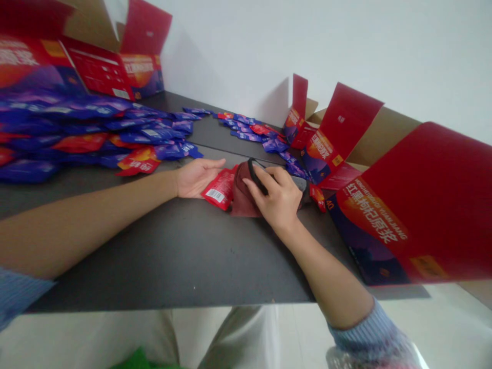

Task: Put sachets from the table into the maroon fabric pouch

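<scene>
- The red pouch (217,189) is lying flat on the tabletop (172,256), directly between your two hands, with its right edge touching the maroon cloth (240,202).
- Judge the pouch as light, thin and pliable, with a glossy film that is likely slippery. Take hold at a sealed edge or corner rather than on the flat face.
- The maroon cloth is looking soft and limp; a black band (254,177) is curving across its top.
- Your left hand (197,177) is resting open with the palm turned up. Its fingertips are touching the pouch's left edge and it is holding nothing.
- Your right hand (277,199) is lying over the cloth with its fingers across the band; you cannot tell whether it is gripping.
- A heap of blue and red pouches (77,128) is lying well apart on the left, and an open red carton (423,205) is standing near on the right.
</scene>
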Demonstrator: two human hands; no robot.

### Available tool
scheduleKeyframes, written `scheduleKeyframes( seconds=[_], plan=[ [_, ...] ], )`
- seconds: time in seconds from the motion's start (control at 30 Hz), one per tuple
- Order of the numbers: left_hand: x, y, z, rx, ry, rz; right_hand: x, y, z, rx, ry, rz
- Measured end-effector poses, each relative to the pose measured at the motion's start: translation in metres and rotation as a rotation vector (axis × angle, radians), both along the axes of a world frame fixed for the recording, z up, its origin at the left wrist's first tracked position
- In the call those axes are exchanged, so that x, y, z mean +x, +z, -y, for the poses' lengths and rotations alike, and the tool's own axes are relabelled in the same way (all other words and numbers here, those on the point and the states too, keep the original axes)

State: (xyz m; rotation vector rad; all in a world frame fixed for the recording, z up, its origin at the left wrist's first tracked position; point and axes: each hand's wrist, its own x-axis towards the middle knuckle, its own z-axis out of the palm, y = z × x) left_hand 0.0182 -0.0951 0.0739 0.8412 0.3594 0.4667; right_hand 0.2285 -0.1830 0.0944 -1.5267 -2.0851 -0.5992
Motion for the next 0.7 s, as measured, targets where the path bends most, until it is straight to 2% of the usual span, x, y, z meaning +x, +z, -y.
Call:
scheduleKeyframes(
  seconds=[0.07, 0.13, 0.27, 0.5, 0.7],
  plan=[
    [-0.001, -0.002, -0.003, -0.017, -0.049, 0.025, -0.013, 0.000, 0.015, -0.018, 0.062, -0.011],
    [-0.002, -0.001, -0.005, -0.041, -0.103, 0.000, -0.027, -0.002, 0.027, -0.105, 0.132, 0.002],
    [-0.004, 0.002, -0.003, -0.062, -0.098, -0.066, -0.044, -0.009, 0.030, -0.283, 0.192, 0.091],
    [0.004, -0.002, 0.005, 0.052, 0.082, -0.028, -0.033, -0.005, 0.002, -0.306, 0.041, 0.103],
    [-0.001, 0.003, 0.013, 0.208, 0.109, -0.143, -0.017, 0.002, -0.019, -0.347, -0.156, 0.092]
  ],
)
